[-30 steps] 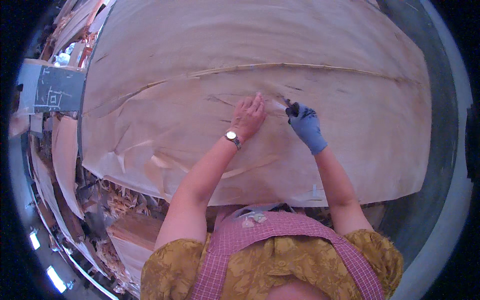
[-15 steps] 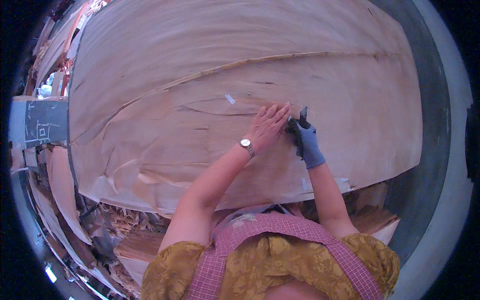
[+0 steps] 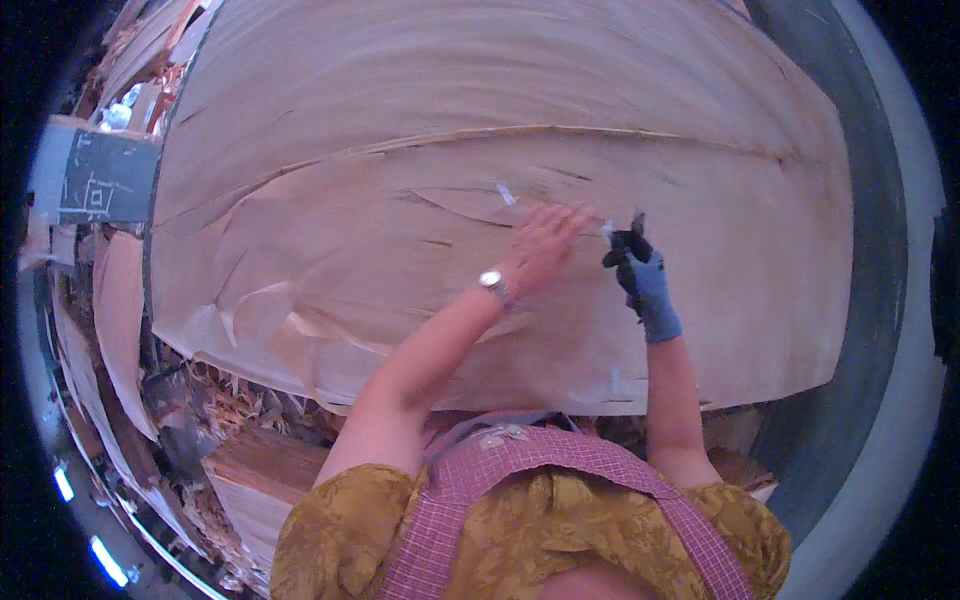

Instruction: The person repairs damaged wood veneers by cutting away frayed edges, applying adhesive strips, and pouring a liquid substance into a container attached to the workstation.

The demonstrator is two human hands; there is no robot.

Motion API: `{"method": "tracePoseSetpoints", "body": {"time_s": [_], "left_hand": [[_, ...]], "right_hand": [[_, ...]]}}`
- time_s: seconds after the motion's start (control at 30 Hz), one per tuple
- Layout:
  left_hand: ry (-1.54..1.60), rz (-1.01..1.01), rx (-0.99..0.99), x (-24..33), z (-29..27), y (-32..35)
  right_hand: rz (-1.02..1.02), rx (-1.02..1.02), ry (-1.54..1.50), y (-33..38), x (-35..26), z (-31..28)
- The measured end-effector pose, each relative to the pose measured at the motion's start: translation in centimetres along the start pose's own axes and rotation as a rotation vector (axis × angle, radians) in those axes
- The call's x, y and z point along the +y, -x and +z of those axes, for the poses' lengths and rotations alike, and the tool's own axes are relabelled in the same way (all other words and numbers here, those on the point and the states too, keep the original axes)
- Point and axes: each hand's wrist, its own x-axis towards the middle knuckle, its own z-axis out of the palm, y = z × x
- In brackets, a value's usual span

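A large, thin sheet of pale wood veneer (image 3: 720, 230) lies before me, with splits and curled flaps in its near half. My left hand (image 3: 543, 245), bare and with a watch on its wrist, is over the sheet next to a long split. Its fingers are stretched out and a little blurred. To its right my right hand (image 3: 645, 285), in a blue glove with black fingers, is closed around a small dark tool (image 3: 639, 222). Only the tool's narrow tip shows, so its kind is unclear. A small white strip (image 3: 608, 230) is by the gloved fingertips. Another white strip (image 3: 507, 194) crosses the split.
A long raised seam (image 3: 480, 131) curves across the sheet. A third pale strip (image 3: 616, 380) sits near the front edge. Wood blocks (image 3: 262, 465) and torn veneer scraps (image 3: 225, 395) lie below it. A grey-green board (image 3: 110, 178) stands at the left, and a grey surface (image 3: 870, 250) borders the right.
My right hand has drawn away from my left, to the right, with the dark tool. A white strip now shows between them. The whole view has shifted slightly.
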Motion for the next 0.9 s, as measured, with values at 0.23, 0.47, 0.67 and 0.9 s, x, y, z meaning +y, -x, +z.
{"method": "tracePoseSetpoints", "body": {"time_s": [0.23, 0.47, 0.67, 0.9], "left_hand": [[-0.275, -0.238, 0.132, -9.3, -6.4, 9.7], [-0.306, -0.160, 0.132, -9.9, -6.1, 9.4], [-0.289, -0.248, 0.090, -9.8, -6.2, 9.6], [-0.197, -0.231, 0.240, -9.8, -14.5, 14.7]], "right_hand": [[-0.022, -0.289, 0.011, -1.5, -2.6, 15.2], [-0.279, 0.034, 0.905, -4.9, 0.1, 20.5], [-0.091, 0.055, 0.567, -0.9, -2.0, 19.4], [-0.394, 0.143, 0.785, -1.4, 0.5, 19.0]]}}
